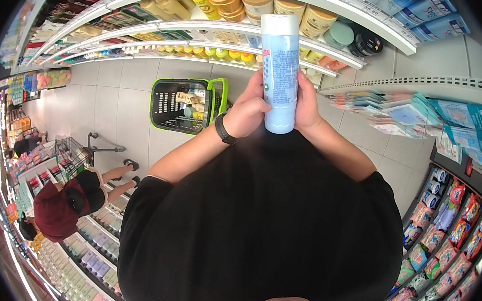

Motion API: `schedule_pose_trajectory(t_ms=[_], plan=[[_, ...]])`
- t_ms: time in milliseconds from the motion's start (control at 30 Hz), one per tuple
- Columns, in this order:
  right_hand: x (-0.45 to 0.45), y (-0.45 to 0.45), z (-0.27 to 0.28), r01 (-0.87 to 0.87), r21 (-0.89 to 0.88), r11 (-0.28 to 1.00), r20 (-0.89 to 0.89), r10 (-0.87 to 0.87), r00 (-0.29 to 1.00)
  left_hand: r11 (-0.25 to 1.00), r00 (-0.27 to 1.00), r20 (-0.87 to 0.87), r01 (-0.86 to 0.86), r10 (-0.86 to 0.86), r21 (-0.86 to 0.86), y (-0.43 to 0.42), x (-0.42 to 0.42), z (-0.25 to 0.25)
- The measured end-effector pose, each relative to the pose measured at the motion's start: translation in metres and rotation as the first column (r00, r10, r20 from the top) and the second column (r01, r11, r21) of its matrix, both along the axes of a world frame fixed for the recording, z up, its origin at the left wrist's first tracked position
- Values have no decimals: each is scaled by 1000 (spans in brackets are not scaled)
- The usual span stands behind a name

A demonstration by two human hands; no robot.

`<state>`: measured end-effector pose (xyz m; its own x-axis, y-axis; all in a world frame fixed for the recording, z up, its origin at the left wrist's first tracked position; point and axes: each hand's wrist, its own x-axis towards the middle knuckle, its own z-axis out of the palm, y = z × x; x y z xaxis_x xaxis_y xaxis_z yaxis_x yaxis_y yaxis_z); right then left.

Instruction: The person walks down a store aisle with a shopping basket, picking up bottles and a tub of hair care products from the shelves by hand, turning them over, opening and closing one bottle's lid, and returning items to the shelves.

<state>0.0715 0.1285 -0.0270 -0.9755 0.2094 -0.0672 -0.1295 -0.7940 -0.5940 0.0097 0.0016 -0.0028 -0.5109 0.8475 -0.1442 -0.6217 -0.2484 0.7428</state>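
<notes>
A light blue bottle (pixel 281 80) with a white cap and dense printed text on its side is held upright in front of the black shirt. My left hand (pixel 247 110) grips its left side, the thumb lying against the label, and a dark band circles that wrist. On the bottle's right side my right hand (pixel 308 102) is closed round it, its fingers partly hidden behind. Beyond the hands, shelves carry tubs and bottles.
A black basket with a green rim (pixel 152 103) stands on the floor, holding several products. Shelves (pixel 343 7) curve across the top. At the left, another person (pixel 58 211) is near a shopping cart (pixel 70 157). Hanging packets (pixel 408 111) and a rack of packages (pixel 443 245) are at the right.
</notes>
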Motion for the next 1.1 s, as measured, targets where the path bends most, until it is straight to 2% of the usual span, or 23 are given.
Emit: schedule_pose_trajectory(t_ms=[400, 467, 500, 533, 567, 600, 633, 667, 700, 767, 800, 900, 933, 1100], plan=[[-3, -3, -9, 4, 59, 998, 24, -5, 1000, 999, 998, 26, -52, 53, -11, -1, -2, -6], [-4, -4, -9, 57, 321, 945, 37, -73, 997, 995, 991, 86, -102, 100, 18, -1, -3, -12], [-3, -5, -6, 46, 317, 947, 38, -61, 997, 989, 980, 148, -141, 132, 50, 0, -3, -14], [-1, -5, -1, 41, 405, 913, 44, -65, 997, 985, 983, 52, -174, 175, -20, 1, -2, -16], [0, -5, 3, 37, 492, 870, 48, -70, 996, 983, 982, 50, -181, 182, -23, 1, -3, -16], [0, -7, 7, 32, 489, 872, 47, -63, 997, 986, 985, 37, -167, 167, 5, 1, -5, -12], [1, -8, 10, 181, 673, 717, -56, -194, 979, 988, 988, 24, -151, 150, 33, 1, -6, -8], [2, -9, 15, 317, 803, 504, -185, -294, 938, 990, 987, 79, -137, 138, -15, 0, -4, -2], [4, -7, 23, 314, 803, 506, -185, -290, 939, 990, 987, 79, -142, 142, -15, -3, -5, -5], [9, -2, 40, 331, 940, 84, -311, -188, 932, 986, 979, 126, -165, 161, 22, -7, -7, -13], [6, 1, 39, 397, 917, -51, -400, -121, 909, 977, 973, 95, -212, 208, 30, -4, -6, -10], [3, -10, 43, 362, 924, -121, -367, -27, 930, 977, 979, 16, -204, 206, -56, -6, -9, -21], [2, -11, 39, 369, 919, -136, -377, -37, 925, 979, 972, 124, -199, 202, -36, -8, -9, -20], [3, -17, 50, 296, 933, -203, -307, -23, 952, 980, 979, 48, -198, 199, -16, -6, -6, -7]])
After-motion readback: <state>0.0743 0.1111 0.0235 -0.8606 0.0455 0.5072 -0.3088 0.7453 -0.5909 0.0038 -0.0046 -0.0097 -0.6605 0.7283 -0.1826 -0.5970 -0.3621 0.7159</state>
